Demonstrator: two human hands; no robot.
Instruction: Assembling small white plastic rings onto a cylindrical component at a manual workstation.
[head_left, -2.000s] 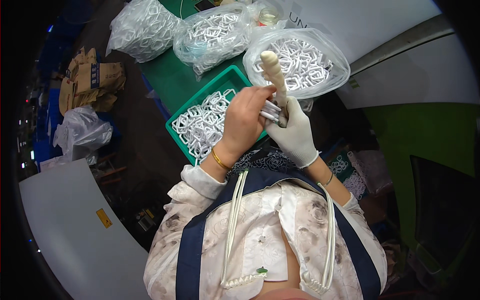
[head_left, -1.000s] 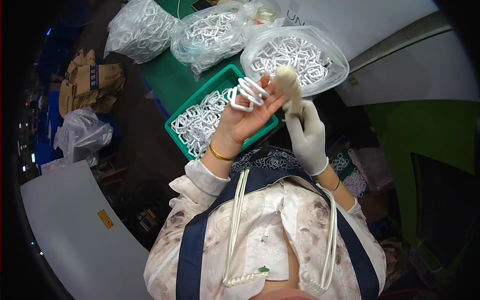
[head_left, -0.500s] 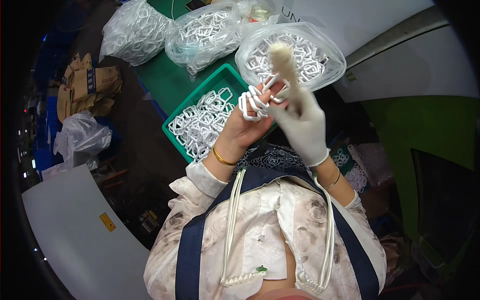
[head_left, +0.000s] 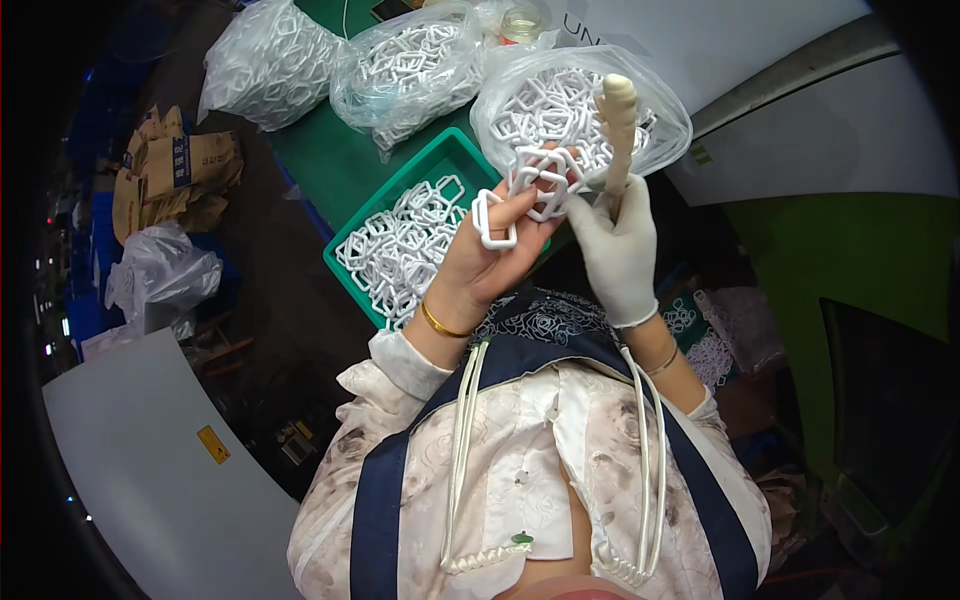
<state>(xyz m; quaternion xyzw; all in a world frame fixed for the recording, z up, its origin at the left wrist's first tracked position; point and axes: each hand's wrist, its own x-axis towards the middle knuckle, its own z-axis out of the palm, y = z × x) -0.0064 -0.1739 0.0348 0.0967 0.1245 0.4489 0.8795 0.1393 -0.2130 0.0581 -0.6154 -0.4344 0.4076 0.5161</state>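
Observation:
My bare left hand is closed around several white rectangular plastic rings, fanned out over its fingers, with one hanging at the thumb side. Close beside it, my right hand wears a white glove. It grips a tool with a cream, ridged handle that points up and away from me. The tool's working end is hidden by the glove, its thumb near the rings. Below and left of the hands, a green tray holds a heap of similar white rings.
An open clear bag of white rings stands beyond my hands. Two more filled bags, one in the middle and one at far left, sit on the green tabletop. A glass jar stands behind. White machine panels flank me.
The rings in my left hand have spread and turned, one now apart near the thumb. The cream handle in my right hand has swung to the right and is less blurred.

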